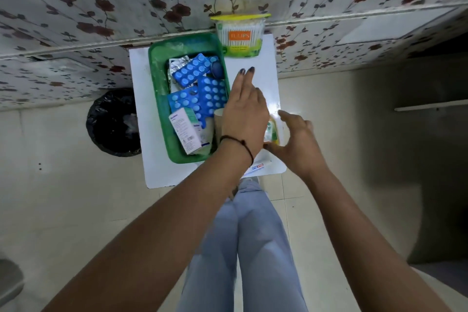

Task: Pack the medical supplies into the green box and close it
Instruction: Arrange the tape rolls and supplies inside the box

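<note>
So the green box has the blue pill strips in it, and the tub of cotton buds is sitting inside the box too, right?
Not quite. The head view shows the blue pill strips inside the green box, but the tub of cotton buds is not in it. It stands outside, on the white table just past the box's far right corner, with its yellow lid on.

Even, fairly bright indoor light. Glare patch on the glossy white desk just beyond the right hand (slightly motion-blurred). Deep shadow at right. Wide-angle lens bends the wall lines; corners soft.
</note>
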